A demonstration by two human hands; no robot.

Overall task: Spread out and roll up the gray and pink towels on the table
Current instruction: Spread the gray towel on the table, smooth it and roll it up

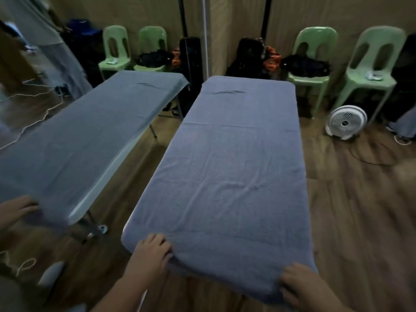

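A gray towel (236, 176) lies spread flat along the whole narrow table, and its near end hangs over the front edge. My left hand (153, 251) grips the towel's near left corner with curled fingers. At the near right corner, my right hand (299, 284) holds the hanging edge, fingers curled against the cloth. The towel shows a few light creases across its middle. No pink towel is in view. The table top itself is hidden under the towel.
A large mirror (67, 131) on the left repeats the table, towel and one hand. Green plastic chairs (315, 64) with dark bags stand at the far wall. On the wooden floor to the right sits a white fan (346, 122), its cable trailing.
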